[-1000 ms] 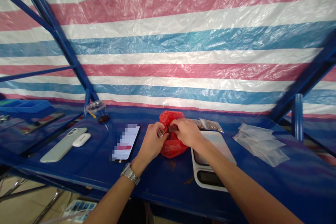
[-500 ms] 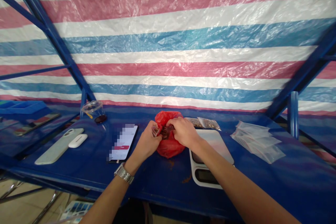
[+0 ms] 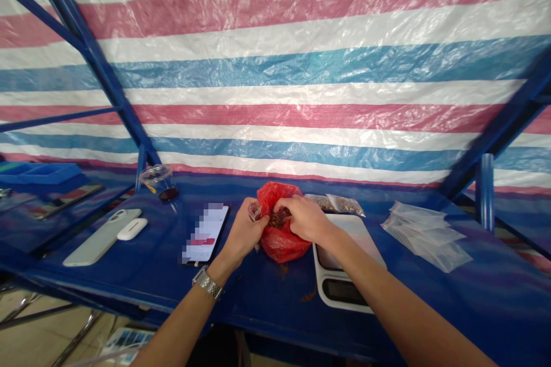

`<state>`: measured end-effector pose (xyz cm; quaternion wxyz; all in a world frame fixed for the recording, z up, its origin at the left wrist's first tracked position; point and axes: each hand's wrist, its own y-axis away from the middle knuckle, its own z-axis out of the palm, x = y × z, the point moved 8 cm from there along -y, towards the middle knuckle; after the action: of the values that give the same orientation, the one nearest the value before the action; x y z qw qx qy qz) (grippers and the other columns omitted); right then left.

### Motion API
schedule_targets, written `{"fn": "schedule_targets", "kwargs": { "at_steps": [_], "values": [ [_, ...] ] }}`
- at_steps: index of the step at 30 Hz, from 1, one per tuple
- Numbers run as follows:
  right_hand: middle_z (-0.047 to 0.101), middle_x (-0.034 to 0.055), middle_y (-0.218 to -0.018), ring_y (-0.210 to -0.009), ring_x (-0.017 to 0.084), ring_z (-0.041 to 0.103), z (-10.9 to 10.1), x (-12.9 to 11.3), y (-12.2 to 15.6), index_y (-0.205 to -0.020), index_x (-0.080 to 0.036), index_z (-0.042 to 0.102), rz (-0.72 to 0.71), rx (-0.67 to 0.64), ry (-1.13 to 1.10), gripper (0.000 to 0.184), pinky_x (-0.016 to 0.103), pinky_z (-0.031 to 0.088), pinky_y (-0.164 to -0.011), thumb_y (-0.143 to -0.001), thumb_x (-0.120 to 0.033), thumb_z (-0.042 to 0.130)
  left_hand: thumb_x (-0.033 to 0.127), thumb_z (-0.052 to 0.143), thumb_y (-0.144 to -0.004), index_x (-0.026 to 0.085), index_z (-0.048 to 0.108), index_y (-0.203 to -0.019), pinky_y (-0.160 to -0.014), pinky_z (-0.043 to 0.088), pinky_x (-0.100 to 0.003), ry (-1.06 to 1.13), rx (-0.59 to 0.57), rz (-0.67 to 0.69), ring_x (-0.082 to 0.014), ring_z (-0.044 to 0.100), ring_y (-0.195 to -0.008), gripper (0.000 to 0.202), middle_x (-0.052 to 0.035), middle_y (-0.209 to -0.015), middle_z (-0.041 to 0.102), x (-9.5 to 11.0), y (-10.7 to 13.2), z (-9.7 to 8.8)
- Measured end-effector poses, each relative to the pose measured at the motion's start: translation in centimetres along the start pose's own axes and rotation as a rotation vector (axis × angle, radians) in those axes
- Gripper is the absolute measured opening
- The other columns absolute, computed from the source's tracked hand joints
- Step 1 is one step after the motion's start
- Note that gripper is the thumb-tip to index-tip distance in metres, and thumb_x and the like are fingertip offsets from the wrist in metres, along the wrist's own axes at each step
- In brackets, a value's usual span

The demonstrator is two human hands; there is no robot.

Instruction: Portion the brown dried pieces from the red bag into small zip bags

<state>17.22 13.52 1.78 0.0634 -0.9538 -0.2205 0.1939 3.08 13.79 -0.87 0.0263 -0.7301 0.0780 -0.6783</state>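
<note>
A red plastic bag (image 3: 284, 246) sits open on the blue table, with small brown dried pieces (image 3: 279, 220) in its mouth. My left hand (image 3: 246, 230) is closed at the left side of the opening, gripping a small clear plastic bag (image 3: 255, 211) that is mostly hidden by the fingers. From the other side, my right hand (image 3: 305, 218) reaches into the mouth with curled fingers on the brown pieces. Whatever lies between its fingertips is hidden. Right beside the red bag, partly under my right forearm, is a white scale (image 3: 359, 235).
Filled clear packets (image 3: 345, 205) lie behind the scale. Flat zip bags (image 3: 430, 235) are spread on the right. Leftward are a phone with a lit screen (image 3: 209, 235), a white earbud case (image 3: 132, 229), a pale phone (image 3: 101, 239) and a clear cup (image 3: 160, 180). A striped tarp (image 3: 301, 92) hangs behind.
The right hand's fingers have shifted slightly within the bag's mouth, and the red rim stands a bit differently. The whole view has moved a little; the left hand keeps its grip.
</note>
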Motion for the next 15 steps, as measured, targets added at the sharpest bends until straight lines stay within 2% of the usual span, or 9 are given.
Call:
{"fn": "schedule_targets", "kwargs": {
  "at_steps": [3, 6, 10, 13, 15],
  "values": [
    [0.079, 0.0033, -0.103, -0.099, 0.022, 0.072, 0.2, 0.4, 0.0, -0.101, -0.024, 0.075, 0.02, 0.005, -0.074, 0.039, 0.029, 0.048, -0.084, -0.074, -0.002, 0.058, 0.013, 0.062, -0.074, 0.02, 0.054, -0.095, -0.086, 0.052, -0.034, 0.01, -0.024, 0.021, -0.0195, 0.069, -0.091, 0.024, -0.0018, -0.091, 0.07, 0.1, 0.2, 0.4],
    [0.08, 0.0031, -0.101, -0.095, 0.021, 0.074, 1.3, 1.3, -0.2, -0.1, -0.023, 0.075, 0.068, -0.024, -0.26, 0.032, 0.027, 0.051, -0.08, -0.077, -0.006, 0.061, 0.016, 0.063, -0.075, 0.02, 0.054, -0.095, -0.089, 0.052, -0.035, -0.001, -0.016, 0.042, -0.0197, 0.069, -0.093, 0.022, -0.0022, -0.092, 0.069, 0.2, 0.1, 0.3],
    [0.079, 0.0054, -0.103, -0.093, 0.019, 0.074, 2.7, 2.1, -0.5, -0.102, -0.019, 0.072, 0.071, -0.051, -0.531, 0.038, 0.025, 0.054, -0.08, -0.073, 0.0, 0.057, 0.023, 0.066, -0.079, 0.02, 0.054, -0.093, -0.09, 0.051, -0.033, -0.045, 0.017, 0.078, -0.0189, 0.067, -0.095, 0.019, -0.0021, -0.093, 0.068, 0.4, 0.0, -0.2],
    [0.078, 0.0068, -0.104, -0.095, 0.019, 0.074, 2.8, 2.6, -0.5, -0.101, -0.017, 0.07, 0.077, -0.043, -0.646, 0.042, 0.027, 0.056, -0.083, -0.069, 0.005, 0.052, 0.029, 0.064, -0.085, 0.021, 0.053, -0.097, -0.089, 0.05, -0.031, -0.084, 0.005, 0.095, -0.0173, 0.066, -0.094, 0.018, -0.0015, -0.095, 0.067, 0.2, -0.1, -0.4],
    [0.078, 0.0068, -0.105, -0.096, 0.018, 0.074, 2.7, 2.8, -0.4, -0.1, -0.017, 0.069, 0.09, -0.046, -0.71, 0.042, 0.027, 0.057, -0.085, -0.069, 0.006, 0.05, 0.031, 0.061, -0.088, 0.021, 0.052, -0.098, -0.083, 0.05, -0.03, -0.139, 0.041, 0.12, -0.0161, 0.064, -0.087, 0.017, -0.0002, -0.09, 0.064, 0.0, -0.2, -0.8]
  ]
}}
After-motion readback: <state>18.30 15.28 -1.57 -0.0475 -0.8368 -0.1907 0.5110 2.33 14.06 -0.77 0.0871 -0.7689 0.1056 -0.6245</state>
